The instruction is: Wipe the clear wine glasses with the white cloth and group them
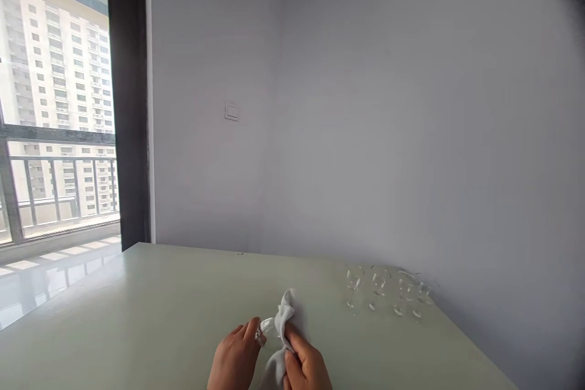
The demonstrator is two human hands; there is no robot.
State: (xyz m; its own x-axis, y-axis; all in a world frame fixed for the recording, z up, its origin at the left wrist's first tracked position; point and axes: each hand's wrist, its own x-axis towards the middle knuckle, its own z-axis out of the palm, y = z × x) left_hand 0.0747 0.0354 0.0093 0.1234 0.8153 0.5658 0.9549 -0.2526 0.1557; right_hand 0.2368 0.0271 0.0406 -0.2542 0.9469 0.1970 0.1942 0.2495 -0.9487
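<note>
Close to the front of the table, my left hand (235,354) has its fingers closed around the stem end of a clear stemmed glass (269,326), which lies tilted sideways. My right hand (307,364) pinches a pale grey-white cloth (295,312) at the glass's bowl. Folds of the cloth hide most of the bowl, and one part hangs down between the hands. Several more clear stemmed glasses (378,283) stand upright in a group at the table's back right.
The pale green table (183,298) reaches back to a grey wall (388,134) with a light switch (231,111). A small dark mark (241,253) shows at its back edge. On the left are a dark frame (130,103) and a window with a railing (64,159).
</note>
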